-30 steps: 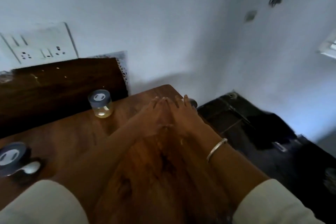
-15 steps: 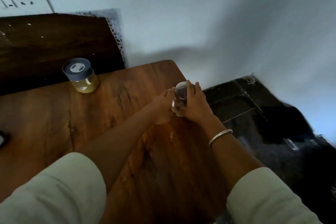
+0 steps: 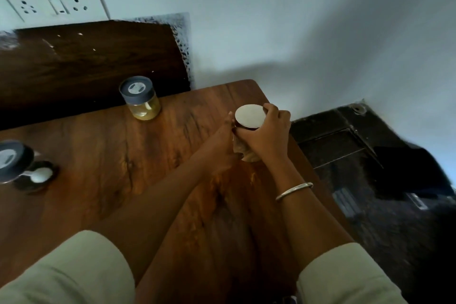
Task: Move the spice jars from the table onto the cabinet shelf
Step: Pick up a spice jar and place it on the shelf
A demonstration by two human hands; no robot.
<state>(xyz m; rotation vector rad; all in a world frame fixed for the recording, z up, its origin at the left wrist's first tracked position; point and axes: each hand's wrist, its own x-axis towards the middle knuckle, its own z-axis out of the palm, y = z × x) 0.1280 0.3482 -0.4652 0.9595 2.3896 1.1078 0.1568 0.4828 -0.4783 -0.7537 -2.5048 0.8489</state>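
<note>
Three jars in view. Right hand (image 3: 267,137) grips the silver-lidded jar (image 3: 249,116) near the table's (image 3: 118,155) right edge; left hand (image 3: 219,143) touches its side, grip unclear. Yellow jar (image 3: 142,100) behind, left jar (image 3: 9,159) apart.

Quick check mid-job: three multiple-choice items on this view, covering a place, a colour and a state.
1. Where is the yellow-filled jar? A on the table B on the floor C in a hand
2. Lid colour of the held jar? A red B pale silver C green
3. The right hand is: A flat on the table B out of view C gripping the held jar
Answers: 1A, it stands on the wood by the dark board; 2B, its top shines pale; 3C, fingers curl round the lid.
</note>
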